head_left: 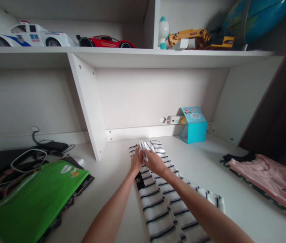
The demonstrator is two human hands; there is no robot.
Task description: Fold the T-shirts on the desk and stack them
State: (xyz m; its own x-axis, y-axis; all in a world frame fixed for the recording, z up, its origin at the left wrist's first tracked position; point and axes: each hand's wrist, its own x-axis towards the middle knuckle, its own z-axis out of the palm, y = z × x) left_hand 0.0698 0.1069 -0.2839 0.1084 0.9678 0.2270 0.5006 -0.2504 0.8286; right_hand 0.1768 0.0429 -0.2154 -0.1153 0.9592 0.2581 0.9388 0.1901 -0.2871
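Striped shirt point(154, 204) lies on desk point(117, 190), long side running away from us; our left hand point(137, 161) and right hand point(155, 162), about equally close, both pinching its bunched-up far end.

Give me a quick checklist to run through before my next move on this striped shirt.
1. Left hand on the striped shirt: ok, at its far end.
2. Right hand on it too: ok, beside the left.
3. Cloth at the hands smooth: not ok, bunched.
4. Blue calendar apart from it: ok.
5. Green shirt and pink shirt apart from it: ok.
6. Near end flat: cannot tell, cut off.
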